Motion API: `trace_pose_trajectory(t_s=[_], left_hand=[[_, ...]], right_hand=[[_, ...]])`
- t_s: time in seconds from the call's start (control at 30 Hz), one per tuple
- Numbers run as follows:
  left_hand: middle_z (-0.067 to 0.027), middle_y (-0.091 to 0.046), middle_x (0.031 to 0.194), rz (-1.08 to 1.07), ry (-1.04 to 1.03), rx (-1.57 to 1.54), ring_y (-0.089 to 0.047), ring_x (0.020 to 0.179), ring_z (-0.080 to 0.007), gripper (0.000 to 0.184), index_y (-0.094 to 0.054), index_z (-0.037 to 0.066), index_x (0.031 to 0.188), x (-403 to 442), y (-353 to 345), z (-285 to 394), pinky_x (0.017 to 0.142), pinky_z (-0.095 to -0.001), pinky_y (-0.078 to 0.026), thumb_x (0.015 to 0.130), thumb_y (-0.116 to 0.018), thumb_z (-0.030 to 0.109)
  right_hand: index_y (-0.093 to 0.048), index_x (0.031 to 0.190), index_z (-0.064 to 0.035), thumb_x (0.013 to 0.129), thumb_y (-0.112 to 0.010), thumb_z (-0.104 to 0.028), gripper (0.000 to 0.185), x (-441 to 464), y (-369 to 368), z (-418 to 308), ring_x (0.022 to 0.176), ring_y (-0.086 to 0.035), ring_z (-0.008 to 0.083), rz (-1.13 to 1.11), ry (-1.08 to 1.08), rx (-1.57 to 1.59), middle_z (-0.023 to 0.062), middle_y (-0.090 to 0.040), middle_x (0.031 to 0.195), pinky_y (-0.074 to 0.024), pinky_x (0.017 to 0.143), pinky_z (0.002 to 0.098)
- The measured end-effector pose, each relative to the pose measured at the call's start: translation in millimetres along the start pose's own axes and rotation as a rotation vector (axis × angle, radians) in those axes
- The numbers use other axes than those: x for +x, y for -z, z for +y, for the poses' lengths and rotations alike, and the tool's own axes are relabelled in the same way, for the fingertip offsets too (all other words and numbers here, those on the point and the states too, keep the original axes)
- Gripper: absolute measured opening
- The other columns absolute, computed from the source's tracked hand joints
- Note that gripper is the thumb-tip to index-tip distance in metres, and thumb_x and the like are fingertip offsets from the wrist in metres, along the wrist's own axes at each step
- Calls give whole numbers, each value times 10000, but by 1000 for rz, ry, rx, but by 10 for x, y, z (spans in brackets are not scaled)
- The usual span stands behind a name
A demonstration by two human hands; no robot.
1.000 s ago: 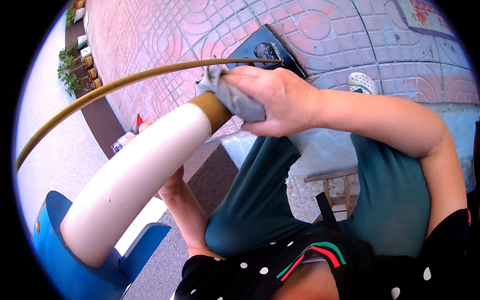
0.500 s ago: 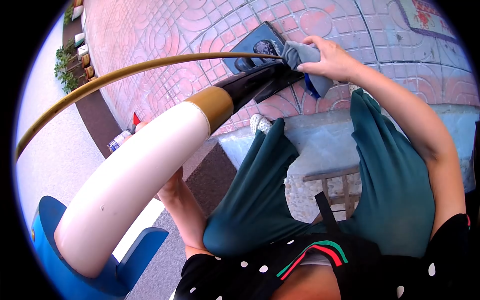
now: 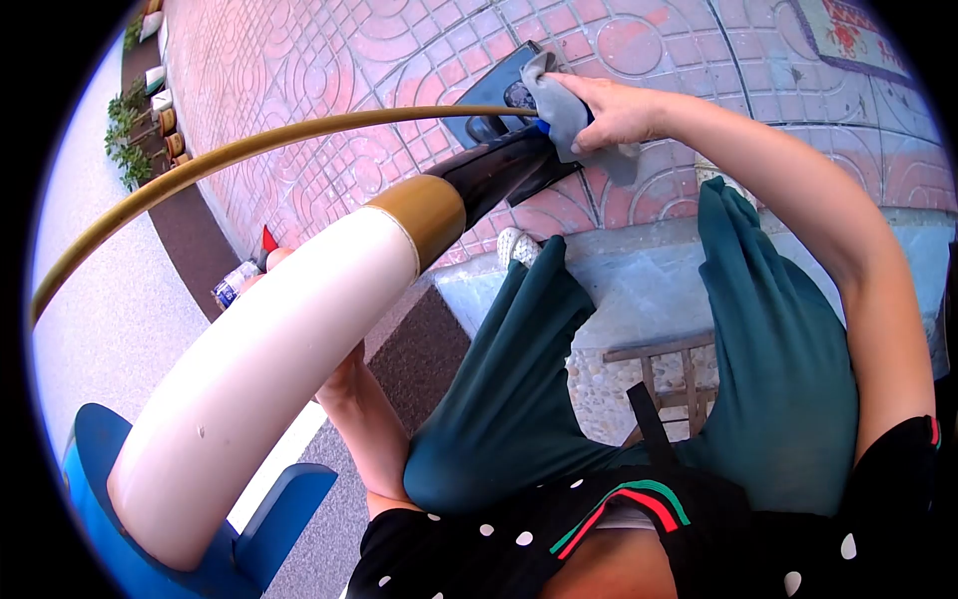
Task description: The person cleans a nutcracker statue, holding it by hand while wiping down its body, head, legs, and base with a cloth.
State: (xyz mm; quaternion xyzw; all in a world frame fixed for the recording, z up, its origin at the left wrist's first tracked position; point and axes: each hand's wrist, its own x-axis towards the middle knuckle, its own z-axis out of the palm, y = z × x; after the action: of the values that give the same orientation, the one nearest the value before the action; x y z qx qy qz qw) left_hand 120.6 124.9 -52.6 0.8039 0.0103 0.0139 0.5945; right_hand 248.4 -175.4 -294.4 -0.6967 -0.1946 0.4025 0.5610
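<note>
My right hand (image 3: 619, 108) is closed on a grey cloth (image 3: 562, 105) with a bit of blue in it. The cloth lies against the far, black end of a large curved ornament (image 3: 279, 329), which has a white body and a gold band (image 3: 424, 215). A thin golden-brown curved rod (image 3: 249, 145) runs up to the cloth, where its end is hidden. My left hand (image 3: 281, 257) reaches behind the white body, mostly hidden; its fingers show beside a clear bottle (image 3: 235, 285) with a blue label and a red part (image 3: 269, 238), and seem wrapped around it.
Blue curved pieces (image 3: 289, 519) stand at the ornament's near end. A dark slab (image 3: 504, 75) with black rounded shapes lies on the pink patterned paving (image 3: 649, 45). Potted plants (image 3: 130, 140) line the far left, and a mat (image 3: 863, 40) lies top right. A wooden stool (image 3: 689, 384) is beneath me.
My right hand and the cloth have moved left along the black end, over the rod's tip and towards the slab. The cloth is spread differently. My left arm has barely moved.
</note>
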Motion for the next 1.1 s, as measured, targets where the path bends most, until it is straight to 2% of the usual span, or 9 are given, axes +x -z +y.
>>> trace_pose_trajectory(t_s=[0.07,0.2,0.43,0.5,0.7,0.77,0.87,0.97,1.1], left_hand=[[-81,-560,990,5,2,21,-560,939,-192,437,-545,88,1143,4,-5,8,873,-368,-519,799,-788,204],[-87,-562,941,39,26,-11,-579,926,-205,410,-537,80,1089,5,-58,28,908,-395,-504,802,-786,235],[-106,-574,936,32,3,-6,-601,963,-256,380,-527,68,1050,18,-35,-17,1010,-510,-445,837,-748,292],[-115,-581,943,16,-4,-32,-609,973,-264,363,-524,66,1032,19,-34,-28,1032,-528,-428,843,-742,285],[-138,-602,977,-43,-70,-7,-628,1013,-295,316,-529,59,1014,162,-220,55,1045,-535,-424,854,-736,238],[-146,-608,998,-60,-108,-79,-630,1027,-307,312,-538,55,1027,164,-130,3,1046,-533,-426,856,-735,226],[-151,-503,1300,-204,-138,-164,-554,1181,-300,684,-469,51,1339,133,104,-145,996,-483,-495,770,-805,229],[-154,-504,1296,-216,-171,-191,-557,1178,-299,662,-480,58,1330,152,99,-151,989,-488,-499,778,-799,236],[-160,-508,1296,-233,-185,-197,-552,1188,-303,655,-484,66,1332,156,91,-172,997,-490,-492,784,-792,247]], right_hand=[[-296,1475,-72,644,-732,-218,950,88,-18,93,1175,-524,324,-76,-19,-155,192,-522,1288,-435,1004,381],[-605,1067,-61,671,-665,-82,401,180,-55,113,892,-624,227,-5,77,-103,106,-654,941,-502,814,349],[-614,1074,-59,659,-673,-93,421,182,12,-190,885,-620,199,-24,97,-93,96,-653,927,-504,819,339],[-619,1180,-62,662,-679,-119,524,152,39,-414,854,-655,231,-37,253,-27,129,-685,955,-527,793,347],[-613,1148,-22,669,-673,-157,500,-26,131,-1136,807,-653,220,1,463,95,122,-678,903,-531,782,332],[-597,1126,-29,675,-684,-128,470,8,105,-863,871,-629,216,-35,424,64,109,-656,940,-522,830,349],[-597,1125,-55,680,-684,-117,458,23,14,-105,898,-635,232,-46,74,-152,117,-664,962,-511,823,350],[-590,1133,-36,687,-678,-127,463,-6,26,423,916,-641,244,-55,33,5,130,-666,981,-510,824,349],[-566,1168,2,719,-674,-179,497,-8,256,304,936,-640,260,196,-119,-185,158,-665,1011,-507,832,361]])
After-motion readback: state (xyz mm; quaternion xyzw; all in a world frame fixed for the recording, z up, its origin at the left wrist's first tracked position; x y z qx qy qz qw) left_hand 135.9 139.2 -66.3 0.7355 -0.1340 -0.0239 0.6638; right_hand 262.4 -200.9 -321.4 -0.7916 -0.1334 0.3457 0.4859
